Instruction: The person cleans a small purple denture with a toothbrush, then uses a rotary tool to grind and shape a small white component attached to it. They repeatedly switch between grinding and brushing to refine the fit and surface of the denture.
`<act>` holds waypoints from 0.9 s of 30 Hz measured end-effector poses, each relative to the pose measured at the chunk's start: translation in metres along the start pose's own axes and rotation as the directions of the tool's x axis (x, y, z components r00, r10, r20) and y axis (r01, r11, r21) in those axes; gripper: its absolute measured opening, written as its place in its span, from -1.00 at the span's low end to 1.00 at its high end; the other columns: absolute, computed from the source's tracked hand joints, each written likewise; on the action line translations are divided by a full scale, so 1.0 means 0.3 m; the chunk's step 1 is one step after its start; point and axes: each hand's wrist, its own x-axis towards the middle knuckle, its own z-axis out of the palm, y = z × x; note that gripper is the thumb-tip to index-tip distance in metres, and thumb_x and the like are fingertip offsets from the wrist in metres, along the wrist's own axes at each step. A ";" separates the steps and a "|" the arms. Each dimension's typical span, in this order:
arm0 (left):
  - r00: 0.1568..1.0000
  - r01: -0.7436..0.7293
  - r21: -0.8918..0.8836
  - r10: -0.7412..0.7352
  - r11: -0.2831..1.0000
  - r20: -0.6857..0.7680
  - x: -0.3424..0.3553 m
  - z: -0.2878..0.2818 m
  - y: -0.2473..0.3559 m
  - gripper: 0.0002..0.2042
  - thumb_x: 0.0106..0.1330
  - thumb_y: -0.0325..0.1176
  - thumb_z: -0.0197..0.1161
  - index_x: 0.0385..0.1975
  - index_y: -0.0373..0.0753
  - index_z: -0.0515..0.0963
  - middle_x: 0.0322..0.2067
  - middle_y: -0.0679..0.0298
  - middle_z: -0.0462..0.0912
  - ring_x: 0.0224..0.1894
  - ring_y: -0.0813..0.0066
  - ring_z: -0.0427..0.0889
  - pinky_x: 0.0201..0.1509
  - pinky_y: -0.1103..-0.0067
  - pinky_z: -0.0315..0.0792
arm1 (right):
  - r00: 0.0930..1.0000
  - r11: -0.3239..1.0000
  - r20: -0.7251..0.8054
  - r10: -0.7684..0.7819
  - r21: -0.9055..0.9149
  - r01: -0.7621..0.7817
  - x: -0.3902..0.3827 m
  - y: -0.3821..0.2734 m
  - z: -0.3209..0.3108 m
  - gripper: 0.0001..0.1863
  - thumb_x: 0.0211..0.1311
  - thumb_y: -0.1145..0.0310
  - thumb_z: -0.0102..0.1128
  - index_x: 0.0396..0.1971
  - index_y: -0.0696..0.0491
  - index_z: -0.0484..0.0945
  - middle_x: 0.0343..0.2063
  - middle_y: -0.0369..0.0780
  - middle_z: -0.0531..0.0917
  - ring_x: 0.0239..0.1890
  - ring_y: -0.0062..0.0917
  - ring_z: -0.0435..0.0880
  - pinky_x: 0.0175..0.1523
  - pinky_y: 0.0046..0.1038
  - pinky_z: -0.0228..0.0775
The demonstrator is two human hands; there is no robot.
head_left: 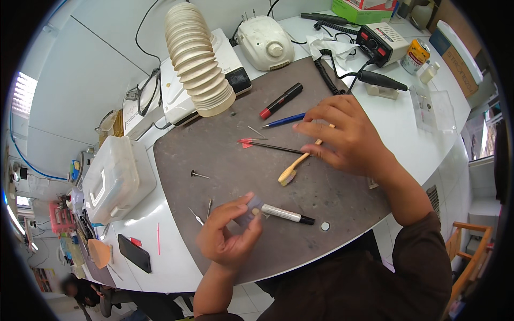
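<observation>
My left hand (230,232) pinches a small translucent grey-purple piece (249,212) with a tan spot; its exact kind is unclear. Close by lies a white marker (284,213) with a black cap. My right hand (348,136) hovers over a toothbrush (289,174) with a pale wooden handle, thumb and fingers apart. Part of the handle is hidden beneath that hand. Just left of it are a blue pen (285,120) and a thin dark rod (278,147) with a red tip. Farther back rests a black-and-red marker (281,100).
A ribbed suction hose (197,59) hangs over the grey mat (176,155). Behind stand a white machine (265,43) and a control box (383,43) with a corded handpiece (383,80). On the left are a plastic case (118,179) and a phone (134,253). A small mounted disc (200,174) lies mid-mat.
</observation>
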 end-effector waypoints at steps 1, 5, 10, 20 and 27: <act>1.000 0.003 0.001 -0.003 1.000 -0.011 0.001 0.006 -0.002 -0.67 0.03 -0.64 0.43 -0.18 -0.37 0.54 -0.22 -0.04 0.75 -0.20 0.25 0.78 -0.13 0.51 0.63 | 1.000 0.999 -0.010 -0.027 0.030 0.027 0.003 -0.020 -0.003 -0.62 -0.02 0.20 0.50 -0.14 -0.06 0.71 -0.21 -0.33 0.66 -0.10 -0.42 0.59 0.01 -0.30 0.35; 0.997 0.042 0.004 -0.042 0.999 0.065 0.012 0.009 0.005 -0.70 0.02 -0.65 0.45 -0.21 -0.37 0.59 -0.21 0.02 0.75 -0.19 0.26 0.75 -0.13 0.52 0.62 | 0.991 0.977 -0.057 -0.123 0.169 0.131 -0.003 -0.082 0.013 -0.61 -0.04 0.14 0.53 -0.18 -0.07 0.71 -0.24 -0.35 0.66 -0.19 -0.48 0.61 -0.06 -0.35 0.35; 0.965 0.198 -0.188 -0.157 0.962 0.209 0.034 0.014 0.015 -0.73 0.03 -0.66 0.46 -0.23 -0.39 0.66 -0.17 0.06 0.70 -0.14 0.34 0.69 -0.06 0.54 0.56 | 0.974 0.911 -0.130 -0.188 0.346 0.222 -0.018 -0.144 0.044 -0.64 0.04 0.11 0.52 -0.18 -0.07 0.69 -0.28 -0.36 0.66 -0.29 -0.51 0.63 -0.16 -0.40 0.36; 0.920 0.379 -0.492 -0.261 0.783 0.293 0.016 0.008 -0.007 -0.63 0.02 -0.69 0.46 -0.14 -0.37 0.57 -0.14 0.01 0.68 -0.08 0.34 0.67 0.02 0.49 0.53 | 0.952 0.859 -0.191 -0.241 0.414 0.300 -0.030 -0.177 0.053 -0.72 0.10 0.25 0.51 -0.23 0.01 0.66 -0.37 -0.35 0.67 -0.38 -0.55 0.65 -0.20 -0.41 0.41; 0.951 0.256 -0.418 -0.149 0.872 0.271 0.008 0.017 -0.024 -0.64 0.02 -0.68 0.50 -0.22 -0.30 0.52 -0.13 0.08 0.62 -0.11 0.42 0.62 0.02 0.52 0.51 | 0.957 0.884 -0.154 -0.244 0.369 0.285 -0.031 -0.175 0.049 -0.71 0.13 0.28 0.46 -0.17 0.03 0.68 -0.35 -0.34 0.68 -0.37 -0.56 0.65 -0.18 -0.40 0.42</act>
